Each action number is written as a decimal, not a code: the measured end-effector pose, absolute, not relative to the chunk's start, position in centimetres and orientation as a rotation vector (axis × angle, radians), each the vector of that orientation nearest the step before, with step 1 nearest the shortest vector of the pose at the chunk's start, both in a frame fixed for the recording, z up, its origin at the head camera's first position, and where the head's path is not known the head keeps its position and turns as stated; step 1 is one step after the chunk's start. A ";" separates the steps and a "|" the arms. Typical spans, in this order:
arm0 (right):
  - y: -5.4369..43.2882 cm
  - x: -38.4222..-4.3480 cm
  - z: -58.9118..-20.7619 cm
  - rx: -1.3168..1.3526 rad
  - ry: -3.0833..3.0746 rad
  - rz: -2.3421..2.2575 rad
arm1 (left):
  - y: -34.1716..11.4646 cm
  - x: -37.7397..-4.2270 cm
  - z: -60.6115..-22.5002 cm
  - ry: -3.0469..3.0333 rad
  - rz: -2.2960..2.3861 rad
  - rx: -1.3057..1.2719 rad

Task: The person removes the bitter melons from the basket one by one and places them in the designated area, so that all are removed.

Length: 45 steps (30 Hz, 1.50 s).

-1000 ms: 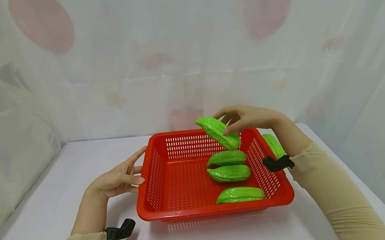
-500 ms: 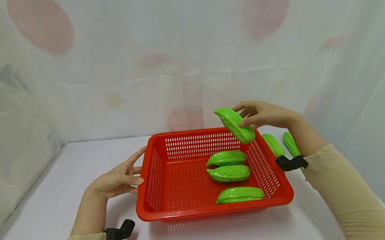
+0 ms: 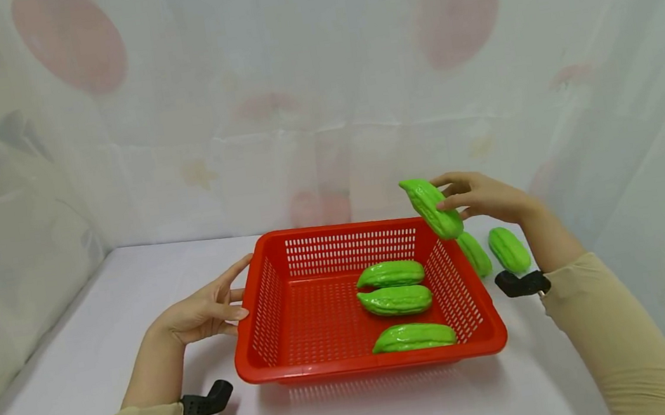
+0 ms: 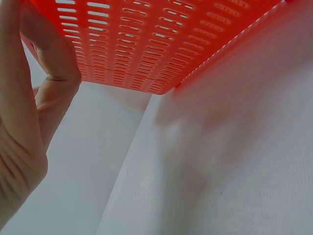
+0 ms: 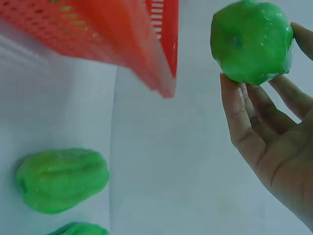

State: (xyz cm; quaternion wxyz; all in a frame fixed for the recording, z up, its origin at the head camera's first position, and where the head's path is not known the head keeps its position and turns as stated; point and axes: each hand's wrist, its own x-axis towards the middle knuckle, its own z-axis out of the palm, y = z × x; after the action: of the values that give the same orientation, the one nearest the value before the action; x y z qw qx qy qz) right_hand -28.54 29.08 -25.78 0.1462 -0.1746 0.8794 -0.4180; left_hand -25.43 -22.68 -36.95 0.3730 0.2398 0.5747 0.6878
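Note:
My right hand (image 3: 487, 198) pinches a green bitter melon (image 3: 433, 210) between thumb and fingers, holding it tilted above the back right corner of a red plastic basket (image 3: 329, 368). The right wrist view shows that bitter melon (image 5: 252, 43) end-on at the fingertips. On the basket's left side, my left hand (image 3: 209, 310) grips the rim, thumb at the edge and fingers spread along the outside. Three more bitter melons lie in the basket's right half: one at the back (image 3: 390, 274), one in the middle (image 3: 395, 301), one at the front (image 3: 414, 336).
Outside the basket's right wall, one bitter melon (image 3: 474, 255) lies close by and another (image 3: 509, 250) farther right. The white table (image 3: 100, 325) meets a patterned curtain (image 3: 322, 131) behind. A black wrist camera (image 3: 208, 399) sticks out from the left wrist.
My right hand has moved right with the bitter melon, from over the basket to its back right corner. The far right melon has come into view. The left hand has stayed still.

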 end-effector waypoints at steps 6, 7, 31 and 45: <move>30.3 -28.0 -25.9 -0.416 2.559 -1.240 | -22.6 -25.5 -37.0 1.461 1.763 0.625; 30.6 -27.9 -25.9 -0.403 2.565 -1.241 | -22.6 -25.5 -37.0 1.461 1.763 0.627; 34.8 -27.8 -28.0 -0.131 2.675 -1.295 | -22.5 -25.6 -37.0 1.487 1.750 0.635; 36.1 -26.9 -30.3 0.068 2.751 -1.455 | -22.5 -25.5 -37.0 1.490 1.751 0.632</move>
State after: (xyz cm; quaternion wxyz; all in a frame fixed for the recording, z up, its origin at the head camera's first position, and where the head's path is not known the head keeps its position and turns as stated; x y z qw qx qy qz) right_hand -26.94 36.09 -30.26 0.0143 0.0218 0.8837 -0.4673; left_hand -25.47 -22.50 -36.96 0.3698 0.2462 0.5806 0.6823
